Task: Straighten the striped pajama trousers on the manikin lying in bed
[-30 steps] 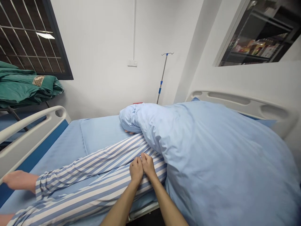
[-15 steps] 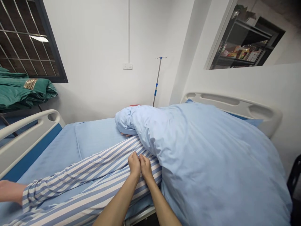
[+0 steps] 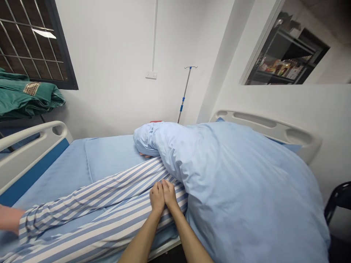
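Note:
My left hand (image 3: 157,197) and my right hand (image 3: 169,193) are side by side, thumbs inward and touching. Both are closed with the fingers curled under, and I see nothing in them. They rest on or just over the upper leg of the striped blue-and-white trousers (image 3: 109,190); whether they press down I cannot tell. The cloth is not gathered around them. Just right of my hands lies the edge of a thick light-blue quilt (image 3: 233,182), which hides the upper body of the lying figure. A bare foot or ankle (image 3: 10,218) shows at the far left.
The bed has a light-blue sheet (image 3: 115,153), a footboard (image 3: 35,153) at left and a headboard (image 3: 274,126) at right. An IV pole (image 3: 185,91) stands behind it by the wall. Green folded cloth (image 3: 33,98) lies at left, a black chair (image 3: 338,201) at right.
The view has shifted slightly. My hands stay together on the same part of the trouser leg; their fists have turned a little, showing more of the knuckles. The quilt looks unmoved.

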Available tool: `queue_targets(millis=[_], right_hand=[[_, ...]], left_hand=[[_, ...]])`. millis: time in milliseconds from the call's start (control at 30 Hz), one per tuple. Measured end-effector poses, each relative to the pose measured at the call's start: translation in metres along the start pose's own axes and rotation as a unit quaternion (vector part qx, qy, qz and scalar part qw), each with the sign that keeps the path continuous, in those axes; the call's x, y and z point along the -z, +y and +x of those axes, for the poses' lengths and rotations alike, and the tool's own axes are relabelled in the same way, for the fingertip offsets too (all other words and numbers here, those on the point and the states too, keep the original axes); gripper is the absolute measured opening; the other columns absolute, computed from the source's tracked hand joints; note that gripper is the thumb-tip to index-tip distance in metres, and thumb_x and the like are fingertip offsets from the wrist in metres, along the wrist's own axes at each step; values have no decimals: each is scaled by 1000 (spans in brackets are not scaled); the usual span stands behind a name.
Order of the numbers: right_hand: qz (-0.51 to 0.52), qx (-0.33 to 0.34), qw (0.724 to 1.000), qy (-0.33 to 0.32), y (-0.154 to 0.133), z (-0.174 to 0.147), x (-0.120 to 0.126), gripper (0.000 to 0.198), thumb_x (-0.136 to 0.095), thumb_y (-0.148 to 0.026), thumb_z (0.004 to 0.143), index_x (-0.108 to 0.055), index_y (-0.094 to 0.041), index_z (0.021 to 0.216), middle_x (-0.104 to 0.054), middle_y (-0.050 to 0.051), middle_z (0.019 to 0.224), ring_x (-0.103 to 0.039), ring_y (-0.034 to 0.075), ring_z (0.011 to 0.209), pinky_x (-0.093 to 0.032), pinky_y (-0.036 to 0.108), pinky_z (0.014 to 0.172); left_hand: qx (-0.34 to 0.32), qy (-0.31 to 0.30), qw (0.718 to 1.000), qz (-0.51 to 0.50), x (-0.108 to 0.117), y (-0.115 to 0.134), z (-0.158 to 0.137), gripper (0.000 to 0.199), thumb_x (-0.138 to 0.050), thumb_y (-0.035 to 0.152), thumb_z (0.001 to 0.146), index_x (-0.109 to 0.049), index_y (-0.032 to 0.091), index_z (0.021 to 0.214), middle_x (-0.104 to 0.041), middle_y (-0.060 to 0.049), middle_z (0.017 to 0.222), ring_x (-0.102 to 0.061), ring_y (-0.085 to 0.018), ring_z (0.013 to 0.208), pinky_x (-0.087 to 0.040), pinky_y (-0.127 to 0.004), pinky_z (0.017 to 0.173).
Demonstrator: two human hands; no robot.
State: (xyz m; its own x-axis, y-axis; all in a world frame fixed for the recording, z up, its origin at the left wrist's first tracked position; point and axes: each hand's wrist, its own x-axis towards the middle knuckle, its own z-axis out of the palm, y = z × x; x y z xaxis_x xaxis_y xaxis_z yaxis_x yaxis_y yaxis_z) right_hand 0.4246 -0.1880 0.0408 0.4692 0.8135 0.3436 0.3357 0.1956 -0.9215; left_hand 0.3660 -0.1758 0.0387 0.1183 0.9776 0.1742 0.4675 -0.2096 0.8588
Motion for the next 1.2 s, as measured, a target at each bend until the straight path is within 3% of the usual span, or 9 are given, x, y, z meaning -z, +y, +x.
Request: queue_targets(millis=[267, 600, 933, 1067, 1200], right_hand=[[-142, 33, 988, -56, -17, 24, 12, 39, -37, -38, 82, -39, -19, 49, -43, -3, 46, -35, 9, 47, -24, 23, 48], [-159, 50, 986, -19, 9, 9, 17, 37, -35, -37, 85, -43, -18, 55, -47, -2, 50, -38, 11, 50, -25, 25, 51], [-127, 52, 990, 11, 3, 8, 19, 39, -36, -42, 83, -46, -17, 54, -51, 0, 51, -38, 11, 50, -29, 23, 49], [-91, 39, 995, 23, -1, 10, 21, 42, -35, -48, 81, -48, -17, 55, -54, 1, 53, -42, 12, 51, -34, 23, 52], [-68, 25, 997, 27, -6, 12, 25, 44, -33, -50, 80, -53, -17, 58, -57, 4, 56, -49, 16, 57, -38, 25, 55]], left_hand=[[-2, -10, 1000, -9, 3, 0, -1, 33, -28, 27, 86, -52, 20, 65, -59, -3, 65, -53, -14, 65, -32, -25, 62], [-16, -6, 1000, -7, -3, -1, -3, 33, -28, 31, 87, -49, 20, 63, -57, -1, 63, -51, -12, 61, -32, -24, 60], [13, -45, 998, 32, 1, 5, -3, 34, -29, 31, 86, -54, 20, 66, -61, -3, 69, -54, -12, 68, -34, -24, 65], [13, -71, 997, -23, 4, 18, 6, 35, -31, 31, 84, -55, 19, 61, -62, -2, 68, -52, -12, 67, -34, -24, 63], [2, -30, 994, -104, 1, 36, 17, 36, -31, 30, 83, -48, 18, 54, -53, 1, 55, -46, -10, 57, -31, -22, 55]])
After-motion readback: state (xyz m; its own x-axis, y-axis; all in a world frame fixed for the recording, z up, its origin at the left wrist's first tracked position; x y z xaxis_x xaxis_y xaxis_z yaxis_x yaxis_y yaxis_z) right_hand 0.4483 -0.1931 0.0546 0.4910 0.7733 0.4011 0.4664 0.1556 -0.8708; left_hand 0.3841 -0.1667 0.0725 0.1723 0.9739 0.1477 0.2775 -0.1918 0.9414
